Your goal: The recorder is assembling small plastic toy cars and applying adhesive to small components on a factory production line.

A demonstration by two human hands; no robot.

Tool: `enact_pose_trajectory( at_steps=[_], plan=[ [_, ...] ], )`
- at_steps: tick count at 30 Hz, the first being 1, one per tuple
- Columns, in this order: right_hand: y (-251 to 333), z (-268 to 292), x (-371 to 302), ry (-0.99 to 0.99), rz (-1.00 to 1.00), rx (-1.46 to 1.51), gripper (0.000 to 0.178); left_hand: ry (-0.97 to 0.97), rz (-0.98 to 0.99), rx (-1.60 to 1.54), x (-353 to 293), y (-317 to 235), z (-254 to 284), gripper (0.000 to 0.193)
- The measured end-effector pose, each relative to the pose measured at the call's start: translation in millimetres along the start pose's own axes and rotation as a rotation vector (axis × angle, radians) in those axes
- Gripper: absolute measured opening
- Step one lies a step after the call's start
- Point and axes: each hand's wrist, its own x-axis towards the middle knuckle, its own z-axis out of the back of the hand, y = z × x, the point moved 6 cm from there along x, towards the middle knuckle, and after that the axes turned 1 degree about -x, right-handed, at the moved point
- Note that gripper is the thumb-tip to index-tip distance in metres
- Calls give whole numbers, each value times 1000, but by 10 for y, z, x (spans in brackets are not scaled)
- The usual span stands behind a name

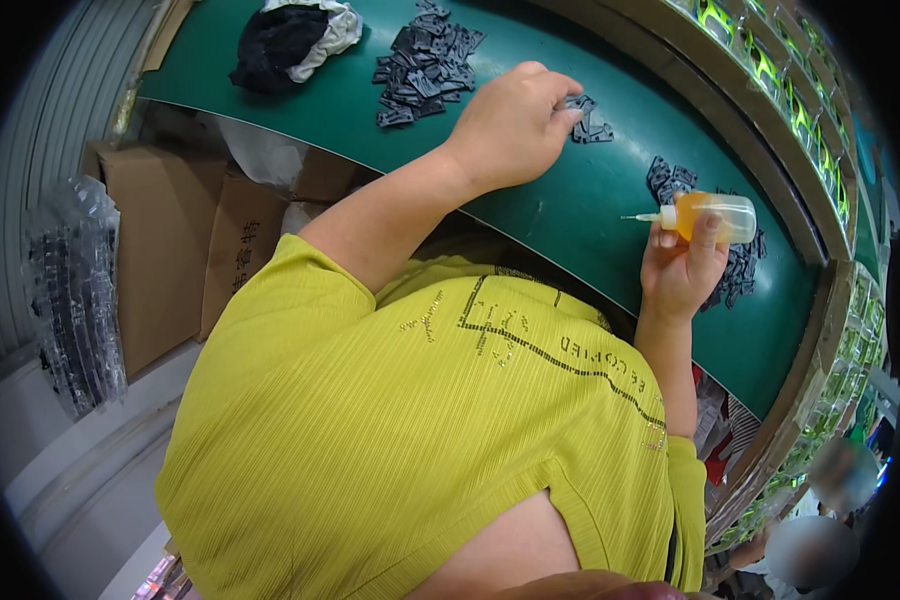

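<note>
My right hand (685,262) is wrapped round a clear squeeze bottle (732,217) with amber liquid in it. The bottle lies on its side in the grip, its thin needle tip pointing left over the green tabletop (540,210). Farther left, my left hand (518,122) reaches over the table with thumb and forefinger brought together at a few dark plastic parts (592,122). Whether a part is pinched between those fingertips is too small to make out. More black parts (670,178) lie just beyond the bottle, and others (740,270) lie beside my right hand.
A large heap of black plastic parts (425,65) lies left of my left hand. Black and white cloth (295,42) is bunched at the far left. Cardboard boxes (160,240) and a plastic-wrapped bundle (75,295) stand below the table's left edge. Racks with green-edged items (770,75) border the right.
</note>
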Motion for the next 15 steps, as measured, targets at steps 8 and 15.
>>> enact_pose_trajectory(
  at_steps=[8,15],
  plan=[
    [-21,-64,8,26,9,-48,15,-79,364,672,284,617,703,29],
    [-24,-63,7,26,21,-60,16,49,456,487,275,838,682,29]
  ],
)
